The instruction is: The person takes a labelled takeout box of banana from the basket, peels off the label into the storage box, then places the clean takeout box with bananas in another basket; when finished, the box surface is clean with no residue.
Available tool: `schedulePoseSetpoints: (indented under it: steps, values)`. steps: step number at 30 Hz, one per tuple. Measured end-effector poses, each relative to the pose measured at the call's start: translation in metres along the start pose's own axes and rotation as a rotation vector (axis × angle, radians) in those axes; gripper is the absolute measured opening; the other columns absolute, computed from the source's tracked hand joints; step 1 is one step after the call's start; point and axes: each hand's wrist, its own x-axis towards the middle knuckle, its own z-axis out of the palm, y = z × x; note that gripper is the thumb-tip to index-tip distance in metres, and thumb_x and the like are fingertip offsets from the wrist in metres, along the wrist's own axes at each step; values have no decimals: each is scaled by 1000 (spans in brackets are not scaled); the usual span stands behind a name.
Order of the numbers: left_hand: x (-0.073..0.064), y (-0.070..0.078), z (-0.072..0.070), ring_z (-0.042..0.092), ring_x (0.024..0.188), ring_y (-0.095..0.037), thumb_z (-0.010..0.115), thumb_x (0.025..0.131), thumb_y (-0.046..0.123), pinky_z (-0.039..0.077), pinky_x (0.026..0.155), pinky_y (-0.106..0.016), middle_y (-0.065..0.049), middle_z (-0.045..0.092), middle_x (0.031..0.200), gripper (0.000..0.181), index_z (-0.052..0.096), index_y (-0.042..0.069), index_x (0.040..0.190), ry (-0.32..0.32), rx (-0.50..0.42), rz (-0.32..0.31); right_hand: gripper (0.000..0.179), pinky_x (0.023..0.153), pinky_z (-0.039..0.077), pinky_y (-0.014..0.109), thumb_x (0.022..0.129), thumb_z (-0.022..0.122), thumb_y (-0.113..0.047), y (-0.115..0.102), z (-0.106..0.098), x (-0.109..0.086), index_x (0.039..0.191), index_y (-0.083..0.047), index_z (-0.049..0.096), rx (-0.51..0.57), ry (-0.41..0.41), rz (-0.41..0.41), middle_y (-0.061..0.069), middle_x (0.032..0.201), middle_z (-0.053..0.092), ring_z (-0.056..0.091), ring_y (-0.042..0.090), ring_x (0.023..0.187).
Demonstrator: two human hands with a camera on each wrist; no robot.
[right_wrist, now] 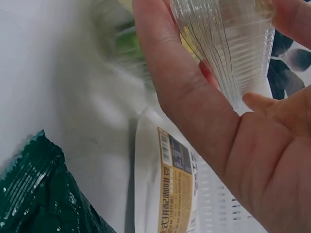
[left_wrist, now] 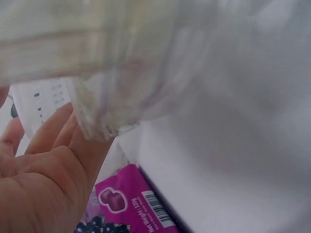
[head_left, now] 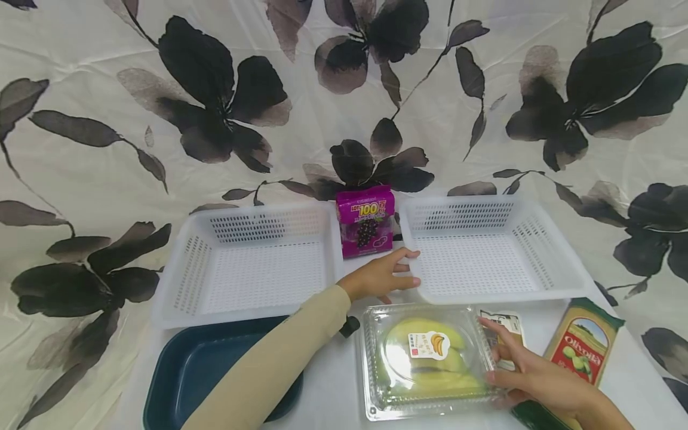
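A clear plastic clamshell (head_left: 430,406) of yellow-green bananas (head_left: 451,340) lies at the near middle of the head view, a banana sticker on its lid. My right hand (head_left: 543,373) grips its right side, with the clear ribbed wall (right_wrist: 223,43) between fingers and thumb in the right wrist view. Reaching across the table, my left hand (head_left: 381,276) has its fingers spread at the left rim of the right white basket (head_left: 494,295). Just behind that hand stands a purple grape candy bag (head_left: 366,222). Clear plastic (left_wrist: 107,58) blurs the foreground of the left wrist view.
Another white basket (head_left: 269,280) stands left of the candy bag. In front of it, a dark blue tray (head_left: 183,352) is partly covered by my left sleeve. A white pouch (head_left: 505,325) and a green Olivoilà package (head_left: 586,340) lie at the right.
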Motion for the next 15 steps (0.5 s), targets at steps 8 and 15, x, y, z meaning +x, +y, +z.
schedulePoseSetpoints:
  steps: [8, 15]
  values:
    - [-2, 1, 0, 48, 144, -25, 71, 95, 44, 64, 77, -44, -5, 45, 161, 62, 40, 46, 150, 6, 24, -4, 86, 91, 59, 55, 108, 50, -16, -1, 0, 0, 159, -35, -17, -20, -7, -9, 33, 140, 31, 59, 34, 121]
    - [0, 1, 2, 52, 141, -27, 71, 95, 46, 64, 75, -43, -5, 46, 160, 63, 41, 48, 149, 15, 36, -13, 86, 90, 59, 52, 108, 50, -18, 1, -1, -2, 159, -33, -18, -22, 24, 18, 31, 141, 30, 58, 31, 119]
